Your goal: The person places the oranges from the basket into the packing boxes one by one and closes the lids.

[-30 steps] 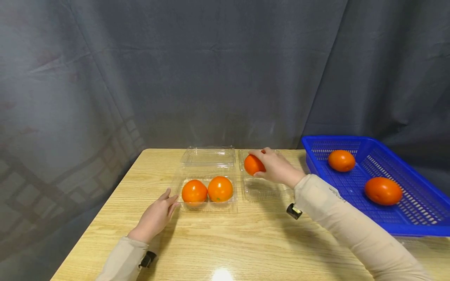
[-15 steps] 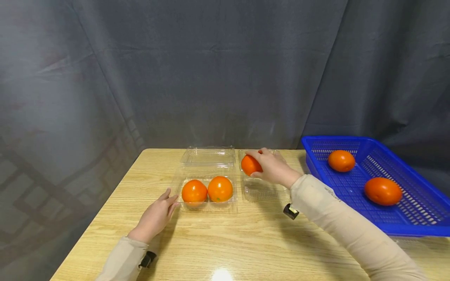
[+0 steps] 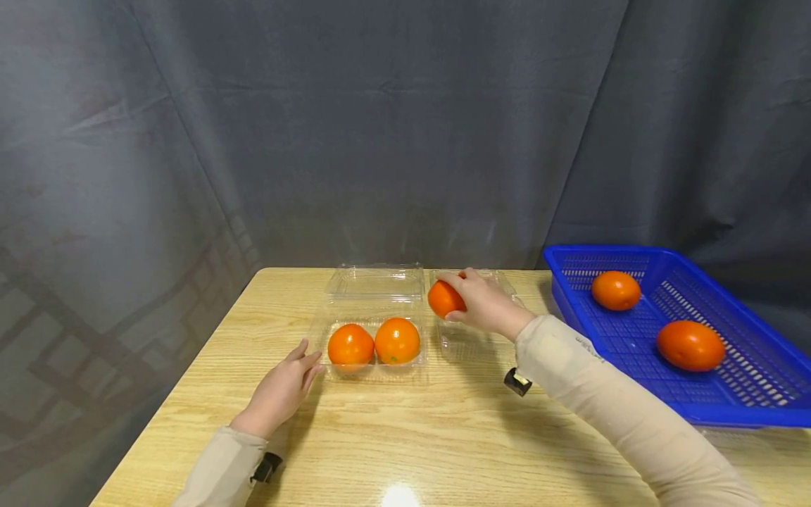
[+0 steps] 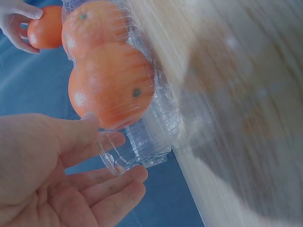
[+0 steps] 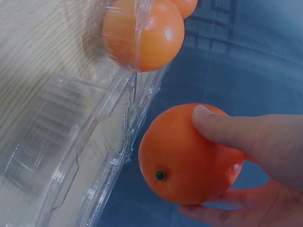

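Note:
My right hand point(image 3: 484, 303) grips an orange point(image 3: 445, 300) between thumb and fingers, over the right clear plastic clamshell box point(image 3: 465, 343). The right wrist view shows that orange point(image 5: 184, 156) from the side, its small green stem mark visible, beyond the box's rim. My left hand point(image 3: 279, 394) lies at the left edge of the other clamshell box point(image 3: 376, 375), its fingers relaxed and touching the plastic, as the left wrist view shows too. Two oranges, a left one point(image 3: 350, 346) and a right one point(image 3: 397, 341), sit side by side in this box.
The left box's clear lid point(image 3: 376, 282) lies folded back towards the table's far edge. At the right stands a blue perforated basket point(image 3: 570, 296) holding two more oranges, one at the back point(image 3: 615, 290) and one nearer point(image 3: 690, 346). A grey curtain point(image 3: 393, 141) hangs behind the wooden table point(image 3: 380, 436).
My right hand has moved slightly left with the orange over the right box. The left hand and the oranges in the left box have stayed in place.

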### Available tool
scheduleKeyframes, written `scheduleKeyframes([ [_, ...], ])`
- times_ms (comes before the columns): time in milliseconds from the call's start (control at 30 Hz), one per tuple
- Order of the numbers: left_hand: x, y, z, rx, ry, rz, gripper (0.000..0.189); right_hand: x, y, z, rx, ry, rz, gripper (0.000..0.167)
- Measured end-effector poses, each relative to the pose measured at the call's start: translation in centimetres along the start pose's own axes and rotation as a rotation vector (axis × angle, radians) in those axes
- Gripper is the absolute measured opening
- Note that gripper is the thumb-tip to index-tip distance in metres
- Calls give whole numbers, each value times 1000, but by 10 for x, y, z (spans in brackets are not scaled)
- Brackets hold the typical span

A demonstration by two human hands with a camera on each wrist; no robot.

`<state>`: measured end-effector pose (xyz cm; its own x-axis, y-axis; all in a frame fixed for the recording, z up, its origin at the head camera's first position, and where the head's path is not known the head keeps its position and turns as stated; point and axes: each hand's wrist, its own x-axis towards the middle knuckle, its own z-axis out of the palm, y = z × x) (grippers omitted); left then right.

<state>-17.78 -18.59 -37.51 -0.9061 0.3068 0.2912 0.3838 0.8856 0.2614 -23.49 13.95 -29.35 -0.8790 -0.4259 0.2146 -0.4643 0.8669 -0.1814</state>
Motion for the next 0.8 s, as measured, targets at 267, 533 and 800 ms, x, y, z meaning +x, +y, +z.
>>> scheduleKeyframes([
  [267,0,0,0,1,19,15,29,5,-4,3,23,-36,24,71],
  [533,1,-1,1,4,25,23,30,11,-7,7,-28,-13,-4,70],
  [800,1,-1,1,2,22,21,30,14,-11,10,-10,-22,0,70],
])
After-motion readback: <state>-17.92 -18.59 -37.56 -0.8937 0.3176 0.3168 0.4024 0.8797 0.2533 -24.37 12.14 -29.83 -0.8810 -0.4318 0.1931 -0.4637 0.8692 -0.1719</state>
